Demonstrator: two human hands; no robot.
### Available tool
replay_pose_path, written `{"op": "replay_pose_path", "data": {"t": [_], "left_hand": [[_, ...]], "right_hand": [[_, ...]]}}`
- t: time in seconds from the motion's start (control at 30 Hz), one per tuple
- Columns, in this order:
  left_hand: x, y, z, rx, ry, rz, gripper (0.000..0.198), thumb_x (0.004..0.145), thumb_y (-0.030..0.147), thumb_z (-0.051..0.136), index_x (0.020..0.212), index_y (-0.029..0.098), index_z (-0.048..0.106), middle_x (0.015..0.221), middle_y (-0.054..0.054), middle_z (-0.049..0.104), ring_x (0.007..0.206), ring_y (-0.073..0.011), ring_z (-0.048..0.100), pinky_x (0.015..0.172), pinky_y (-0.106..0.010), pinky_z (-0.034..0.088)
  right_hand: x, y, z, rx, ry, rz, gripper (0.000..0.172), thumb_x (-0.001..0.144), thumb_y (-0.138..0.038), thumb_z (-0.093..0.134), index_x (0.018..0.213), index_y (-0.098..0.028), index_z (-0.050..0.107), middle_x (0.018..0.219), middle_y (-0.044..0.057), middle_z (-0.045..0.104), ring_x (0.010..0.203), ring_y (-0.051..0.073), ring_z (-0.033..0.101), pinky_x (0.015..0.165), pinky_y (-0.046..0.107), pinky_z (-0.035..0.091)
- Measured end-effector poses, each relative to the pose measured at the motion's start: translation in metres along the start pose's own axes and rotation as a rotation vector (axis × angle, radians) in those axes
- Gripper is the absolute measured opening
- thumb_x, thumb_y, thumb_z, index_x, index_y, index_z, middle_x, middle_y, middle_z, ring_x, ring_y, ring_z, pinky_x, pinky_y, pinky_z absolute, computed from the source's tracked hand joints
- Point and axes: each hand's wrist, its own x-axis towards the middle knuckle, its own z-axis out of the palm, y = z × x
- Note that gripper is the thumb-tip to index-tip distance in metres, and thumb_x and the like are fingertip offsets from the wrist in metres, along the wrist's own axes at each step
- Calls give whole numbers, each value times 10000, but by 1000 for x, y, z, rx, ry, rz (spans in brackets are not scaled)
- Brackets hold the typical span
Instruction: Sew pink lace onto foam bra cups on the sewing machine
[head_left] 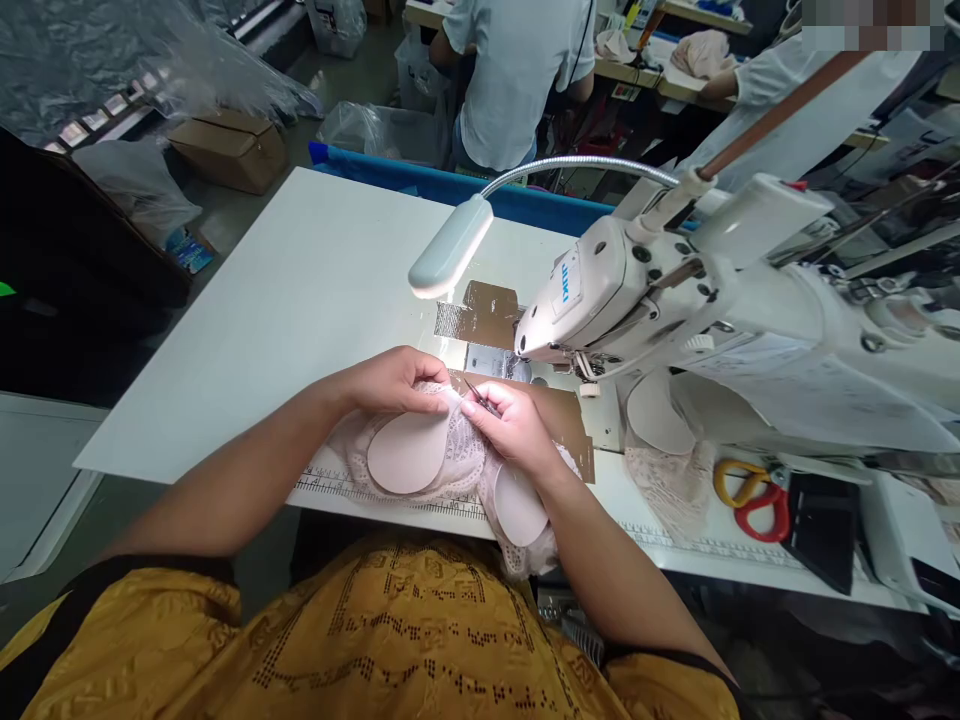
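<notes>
A pale pink lace bra (409, 452) with smooth oval cup pads lies at the table's front edge, one cup hanging partly over it. My left hand (401, 382) pinches the lace near its middle, thumb and fingers closed. Close beside it, my right hand (514, 420) is closed around small dark thread snips (482, 397), their pointed tip directed at the lace between both hands. The right fingertips also seem to touch the fabric. Just beyond the hands stands a white sewing machine (592, 290), its needle area partly hidden.
A lamp (452, 245) on a bendy neck hangs over the white table (225, 330). To the right lie another lace piece (667, 460), scissors with orange and red handles (757, 500) and a black flat object (823, 525). A seated person (517, 80) is beyond the table.
</notes>
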Motion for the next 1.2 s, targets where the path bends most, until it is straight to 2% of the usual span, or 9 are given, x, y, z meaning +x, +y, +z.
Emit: {"op": "replay_pose_path", "data": {"t": [0.37, 0.47, 0.53, 0.6, 0.67, 0.77, 0.87, 1.0, 1.2], "left_hand": [[8, -8, 3, -1, 47, 3, 273, 794, 403, 654, 838, 134, 663, 785, -21, 613, 723, -136, 541, 625, -220, 391], [7, -7, 3, 210, 219, 5, 233, 813, 357, 610, 905, 153, 675, 890, -42, 647, 811, -174, 576, 686, -254, 432], [4, -1, 7, 441, 421, 70, 256, 822, 324, 583, 1002, 163, 668, 1014, -68, 642, 915, -211, 575, 734, -287, 452], [1, 8, 15, 601, 504, 176, 288, 852, 314, 545, 1072, 158, 647, 1085, -92, 625, 985, -231, 565, 788, -322, 468], [2, 16, 27, 686, 387, 256, 307, 890, 333, 510, 1089, 140, 641, 1106, -115, 626, 1019, -245, 569, 856, -358, 474], [11, 20, 48, 824, 148, 256, 372, 871, 364, 553, 1131, 114, 643, 1220, -158, 600, 1091, -296, 564, 931, -413, 470], [24, 17, 60, 965, 74, 223, 435, 822, 277, 579, 1215, 93, 616, 1344, -172, 535, 1167, -326, 536, 979, -436, 461], [35, 17, 56, 1089, 22, 218, 529, 807, 174, 509, 1331, 111, 546, 1431, -140, 474, 1251, -309, 491, 1020, -425, 439], [46, 24, 38, 1207, -60, 209, 550, 838, 168, 485, 1388, 154, 492, 1453, -136, 454, 1239, -307, 505, 973, -445, 432]], "right_hand": [[-1, 5, -8, -63, 55, -81, 117, 849, -287, 573, 879, -183, 620, 882, 17, 636, 821, 159, 565, 768, 272, 425], [-3, 5, -14, -156, 115, -78, 118, 851, -279, 551, 856, -183, 618, 873, 19, 650, 815, 165, 576, 754, 274, 422], [-4, 6, -21, -264, 180, -56, 136, 858, -288, 535, 865, -190, 629, 879, 23, 670, 805, 174, 591, 730, 279, 419], [-5, 9, -31, -398, 231, 1, 151, 861, -299, 527, 894, -208, 643, 865, 21, 683, 764, 182, 596, 695, 284, 413], [-6, 12, -42, -539, 222, 51, 162, 848, -274, 530, 936, -230, 658, 865, 20, 689, 747, 191, 596, 692, 292, 412], [-10, 17, -53, -725, 111, 18, 255, 809, -172, 517, 998, -232, 677, 953, 44, 684, 837, 214, 604, 744, 304, 422], [-17, 20, -57, -827, 36, -63, 361, 794, -111, 480, 1074, -219, 680, 1029, 62, 660, 933, 219, 592, 768, 296, 419], [-24, 24, -55, -862, 80, -79, 408, 792, -108, 478, 1119, -254, 675, 1047, 36, 651, 955, 198, 586, 731, 272, 404], [-22, 26, -53, -854, 89, -102, 465, 790, -110, 481, 1196, -272, 641, 1023, 24, 657, 949, 192, 591, 731, 269, 408]]}}
